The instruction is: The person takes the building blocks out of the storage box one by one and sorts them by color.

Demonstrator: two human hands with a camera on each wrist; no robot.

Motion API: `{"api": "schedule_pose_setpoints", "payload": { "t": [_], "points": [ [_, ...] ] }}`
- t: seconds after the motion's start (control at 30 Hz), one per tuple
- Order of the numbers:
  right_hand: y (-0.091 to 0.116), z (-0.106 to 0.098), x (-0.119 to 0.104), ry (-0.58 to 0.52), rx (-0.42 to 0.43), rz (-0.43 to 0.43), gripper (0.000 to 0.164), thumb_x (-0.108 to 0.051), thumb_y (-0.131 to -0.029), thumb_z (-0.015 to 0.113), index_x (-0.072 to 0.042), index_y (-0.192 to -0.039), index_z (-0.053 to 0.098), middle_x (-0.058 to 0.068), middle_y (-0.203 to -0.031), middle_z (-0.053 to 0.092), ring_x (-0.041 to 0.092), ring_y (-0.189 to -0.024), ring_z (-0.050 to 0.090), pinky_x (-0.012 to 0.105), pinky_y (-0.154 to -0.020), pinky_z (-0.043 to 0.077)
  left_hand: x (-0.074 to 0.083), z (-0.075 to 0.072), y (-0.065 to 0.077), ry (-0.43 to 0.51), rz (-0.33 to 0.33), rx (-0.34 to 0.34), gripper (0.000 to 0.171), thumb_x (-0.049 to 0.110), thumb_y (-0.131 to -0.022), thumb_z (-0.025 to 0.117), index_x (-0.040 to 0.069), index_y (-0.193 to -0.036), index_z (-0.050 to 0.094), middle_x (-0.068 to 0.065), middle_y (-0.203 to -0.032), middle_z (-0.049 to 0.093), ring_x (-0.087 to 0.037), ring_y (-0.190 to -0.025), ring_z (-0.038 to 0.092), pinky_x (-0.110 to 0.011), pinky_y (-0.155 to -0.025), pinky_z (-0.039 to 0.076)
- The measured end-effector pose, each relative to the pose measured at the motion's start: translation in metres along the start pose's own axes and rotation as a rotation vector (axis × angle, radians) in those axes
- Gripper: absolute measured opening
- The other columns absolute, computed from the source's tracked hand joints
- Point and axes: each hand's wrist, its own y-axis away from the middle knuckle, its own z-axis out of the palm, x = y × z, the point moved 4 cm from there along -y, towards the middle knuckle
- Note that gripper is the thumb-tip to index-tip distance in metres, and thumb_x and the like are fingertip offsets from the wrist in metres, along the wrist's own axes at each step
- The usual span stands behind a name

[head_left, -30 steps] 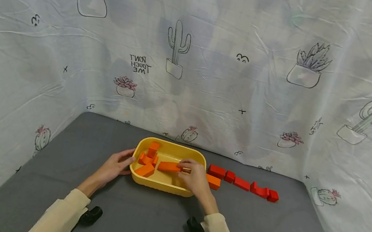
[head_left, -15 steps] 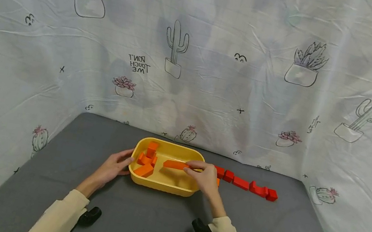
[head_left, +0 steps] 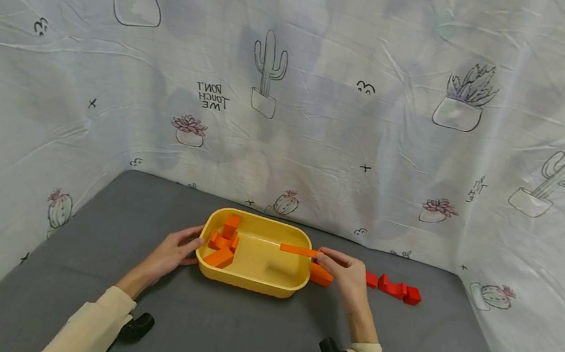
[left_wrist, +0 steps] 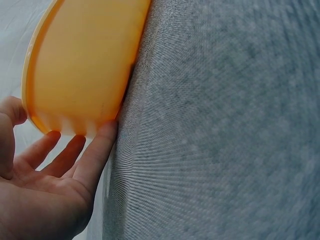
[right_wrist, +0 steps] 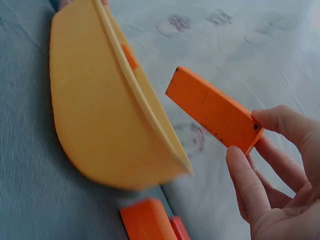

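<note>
My right hand (head_left: 349, 277) pinches one end of a long orange block (head_left: 298, 250) between thumb and fingers. In the head view the block reaches over the right rim of a yellow plastic tub (head_left: 253, 286), and the right wrist view shows the block (right_wrist: 212, 110) raised above the rim. At the tub's left end, my left hand (head_left: 174, 254) holds the wall, fingertips against its outside and thumb by the rim (left_wrist: 30, 90). Several orange blocks (head_left: 219, 258) lie in the tub's left part.
Right of the tub an orange block (head_left: 320, 275) lies on the grey cloth-covered table (head_left: 232, 342). Behind it a row of red blocks (head_left: 393, 288) stretches rightward, partly hidden by my right hand. A patterned white curtain (head_left: 315, 113) hangs around the back and sides.
My right hand has lifted the long orange block from inside the tub and carried it right, to above the right rim. The left hand stays at the tub's left end.
</note>
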Motion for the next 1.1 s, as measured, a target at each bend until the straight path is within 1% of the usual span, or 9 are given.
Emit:
{"api": "schedule_pose_setpoints", "payload": {
  "t": [0.13, 0.2, 0.37, 0.4, 0.5, 0.6, 0.73, 0.83, 1.1],
  "points": [
    [-0.01, -0.035, 0.034, -0.019, 0.041, -0.038, 0.04, -0.028, -0.078, 0.071, -0.004, -0.11, 0.066, 0.009, -0.109, 0.064, 0.02, -0.096, 0.062, 0.029, -0.085, 0.049, -0.001, 0.0, -0.001, 0.005, -0.003, -0.004, 0.051, 0.031, -0.095, 0.046, 0.014, -0.141, 0.031, -0.012, -0.142, 0.032, -0.03, -0.125, 0.038, -0.038, -0.085, 0.05],
    [-0.016, -0.053, 0.051, -0.086, 0.031, -0.072, 0.037, -0.023, -0.08, 0.07, -0.004, -0.111, 0.065, 0.01, -0.111, 0.063, 0.02, -0.095, 0.063, 0.027, -0.083, 0.05, -0.002, -0.001, -0.002, 0.01, -0.007, 0.001, 0.051, 0.031, -0.095, 0.046, 0.014, -0.141, 0.032, -0.012, -0.141, 0.032, -0.03, -0.124, 0.038, -0.038, -0.085, 0.05],
    [-0.01, -0.082, 0.051, -0.208, 0.03, -0.112, 0.036, -0.014, -0.081, 0.067, 0.003, -0.113, 0.062, 0.012, -0.113, 0.061, 0.023, -0.096, 0.063, 0.029, -0.082, 0.051, -0.002, -0.001, -0.003, 0.012, -0.012, 0.014, 0.052, 0.031, -0.094, 0.048, 0.013, -0.14, 0.033, -0.013, -0.14, 0.034, -0.032, -0.123, 0.04, -0.038, -0.083, 0.05],
    [-0.006, -0.084, 0.045, -0.172, 0.056, -0.076, 0.04, -0.016, -0.081, 0.068, 0.004, -0.115, 0.06, 0.013, -0.115, 0.06, 0.024, -0.099, 0.061, 0.03, -0.084, 0.049, -0.002, -0.001, -0.003, 0.012, -0.013, 0.015, 0.052, 0.031, -0.094, 0.048, 0.013, -0.14, 0.032, -0.014, -0.14, 0.034, -0.032, -0.122, 0.04, -0.038, -0.083, 0.05],
    [-0.013, -0.102, 0.063, -0.182, 0.079, -0.039, 0.044, -0.017, -0.08, 0.069, 0.003, -0.118, 0.059, 0.011, -0.117, 0.059, 0.021, -0.099, 0.062, 0.029, -0.084, 0.049, -0.002, 0.0, -0.002, 0.008, -0.022, 0.019, 0.052, 0.031, -0.094, 0.048, 0.013, -0.141, 0.032, -0.013, -0.14, 0.034, -0.032, -0.122, 0.04, -0.038, -0.083, 0.051],
    [-0.004, -0.104, 0.058, -0.148, 0.126, 0.043, 0.054, -0.02, -0.078, 0.071, 0.006, -0.122, 0.053, 0.015, -0.127, 0.049, 0.017, -0.099, 0.061, 0.034, -0.091, 0.044, -0.001, 0.0, -0.002, 0.006, -0.025, 0.02, 0.051, 0.03, -0.095, 0.047, 0.013, -0.14, 0.032, -0.013, -0.139, 0.034, -0.032, -0.122, 0.041, -0.037, -0.082, 0.051],
    [0.015, -0.102, 0.04, -0.198, 0.159, 0.098, 0.039, -0.015, -0.079, 0.07, 0.001, -0.113, 0.062, 0.015, -0.126, 0.046, 0.012, -0.096, 0.062, 0.04, -0.095, 0.039, 0.0, -0.001, -0.001, 0.011, -0.022, 0.017, 0.05, 0.028, -0.095, 0.047, 0.013, -0.14, 0.033, -0.013, -0.14, 0.034, -0.031, -0.122, 0.041, -0.037, -0.082, 0.051],
    [0.017, -0.109, 0.046, -0.235, 0.159, 0.114, 0.026, -0.01, -0.08, 0.068, -0.003, -0.105, 0.068, 0.005, -0.114, 0.058, 0.012, -0.095, 0.062, 0.041, -0.095, 0.038, 0.001, 0.0, 0.0, 0.014, -0.019, 0.012, 0.05, 0.027, -0.095, 0.046, 0.013, -0.141, 0.032, -0.013, -0.14, 0.033, -0.031, -0.123, 0.04, -0.037, -0.083, 0.051],
    [0.02, -0.117, 0.057, -0.082, 0.182, 0.218, 0.056, -0.019, -0.078, 0.071, 0.011, -0.121, 0.05, -0.008, -0.093, 0.066, 0.011, -0.09, 0.064, 0.034, -0.088, 0.046, 0.0, -0.001, 0.001, 0.022, -0.016, 0.014, 0.05, 0.028, -0.095, 0.046, 0.013, -0.14, 0.033, -0.013, -0.14, 0.033, -0.031, -0.123, 0.04, -0.039, -0.083, 0.05]
  ]
}}
